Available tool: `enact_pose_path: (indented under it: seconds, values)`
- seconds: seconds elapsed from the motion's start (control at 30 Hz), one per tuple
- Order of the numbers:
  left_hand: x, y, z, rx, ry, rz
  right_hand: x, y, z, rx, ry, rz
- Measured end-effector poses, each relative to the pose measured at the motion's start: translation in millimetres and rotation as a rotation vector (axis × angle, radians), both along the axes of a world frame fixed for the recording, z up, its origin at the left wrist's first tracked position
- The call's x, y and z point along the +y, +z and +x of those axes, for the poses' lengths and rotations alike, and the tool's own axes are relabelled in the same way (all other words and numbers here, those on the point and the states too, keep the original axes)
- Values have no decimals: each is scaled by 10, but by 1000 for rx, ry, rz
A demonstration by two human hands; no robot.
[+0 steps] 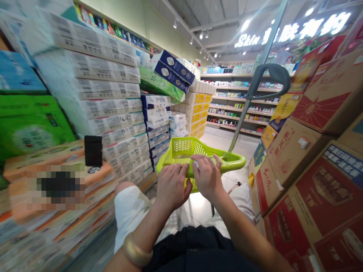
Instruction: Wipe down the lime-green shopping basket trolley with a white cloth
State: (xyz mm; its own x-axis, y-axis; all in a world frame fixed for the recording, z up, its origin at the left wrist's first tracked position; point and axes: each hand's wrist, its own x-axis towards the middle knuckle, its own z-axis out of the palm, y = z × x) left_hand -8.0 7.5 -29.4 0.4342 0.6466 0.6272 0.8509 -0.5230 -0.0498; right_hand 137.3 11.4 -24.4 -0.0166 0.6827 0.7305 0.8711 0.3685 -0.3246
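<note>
A lime-green shopping basket with a perforated wall stands in front of my body, between my knees. My left hand has its fingers curled over the near rim, thumb below. Close beside it, my right hand lies over the same rim with bent fingers. A small white spot shows by its fingertips; I cannot make out what it is. Past the basket's right end rises a metal bar with a grey loop handle, which neither hand touches. Most of the basket's inside is hidden by the rim and hands.
Tall stacks of wrapped packs stand at left, with a black phone-like object on orange packs. Red and brown cartons are piled close on the right. Stocked shelves line the back beyond a tiled floor.
</note>
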Motion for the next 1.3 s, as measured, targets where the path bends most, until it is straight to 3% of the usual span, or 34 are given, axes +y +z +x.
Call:
enact_pose_path:
  seconds: [0.1, 0.3, 0.57, 0.73, 0.83, 1.07, 1.3]
  values:
    - [5, -3, -23, 0, -12, -3, -8, 6, 15, -6, 25, -11]
    - [-4, -9, 7, -28, -6, -4, 77, 17, 326, 49, -164, -38]
    - [4, -10, -16, -21, -25, -2, 44, 91, -16, -55, 6, -53]
    - [50, -8, -79, -33, -25, 2, 99, 21, 377, 30, -168, -51]
    - [68, -1, -88, -34, -19, 0, 106, 4, 450, 50, -226, -51]
    - [86, 1, -120, -22, -44, 8, 27, 30, 95, -23, -13, -27]
    - [110, 5, -152, -31, -66, -9, 121, -41, 640, 68, -242, -84]
